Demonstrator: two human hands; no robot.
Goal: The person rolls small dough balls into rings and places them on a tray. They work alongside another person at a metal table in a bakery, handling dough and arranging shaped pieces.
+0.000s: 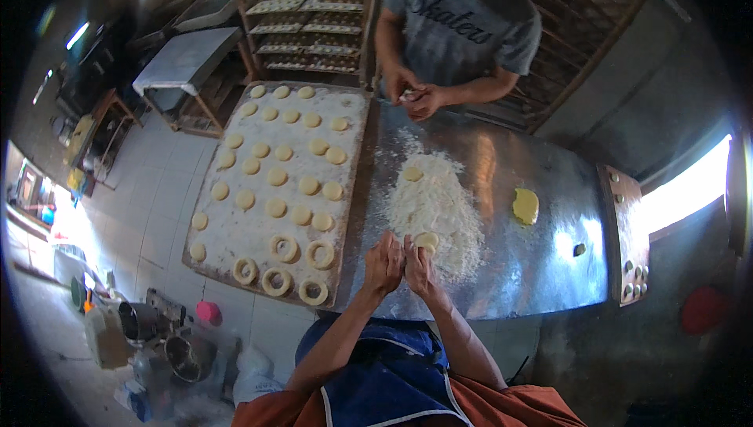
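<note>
Both my hands meet over the near edge of a heap of white flour [439, 207] on the metal table. My left hand [384, 264] is closed, its fingers pressed together; what they hold, if anything, is hidden. Close beside it, my right hand [420, 268] is closed at a pale piece of dough [427, 241], which shows past its fingertips. Another dough round [412, 174] lies farther up on the flour. To the left, a floured board [212, 227] carries several flat dough rounds, with several dough rings [276, 281] at its near end.
Across the table a co-worker [463, 27] in a grey T-shirt handles something small. A yellow lump [525, 206] and a small dark object [580, 250] lie on the metal table [541, 278]. A narrow board [626, 223] stands at the right end; a loaded rack [306, 23] is behind.
</note>
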